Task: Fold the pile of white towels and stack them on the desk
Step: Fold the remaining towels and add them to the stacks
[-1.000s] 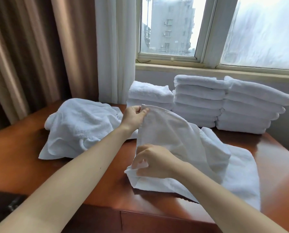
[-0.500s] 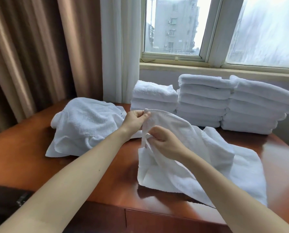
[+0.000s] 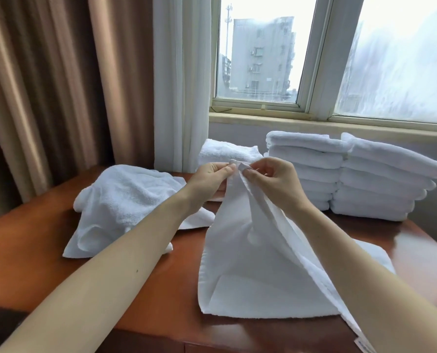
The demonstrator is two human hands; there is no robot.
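The left hand (image 3: 208, 178) and right hand (image 3: 273, 182) meet above the wooden tabletop (image 3: 34, 263), the fingers of each pinching the top edge of a white towel (image 3: 240, 256) that hangs down onto the tabletop's near side. A crumpled towel pile (image 3: 125, 200) lies to the left; three folded towel stacks (image 3: 311, 159) stand side by side behind it, under the window (image 3: 258, 59)

The left hand (image 3: 208, 180) and right hand (image 3: 273, 183) hide part of the short far stack (image 3: 222, 152). The held towel (image 3: 250, 263) runs past the near right edge; its label (image 3: 362, 347) is unreadable.
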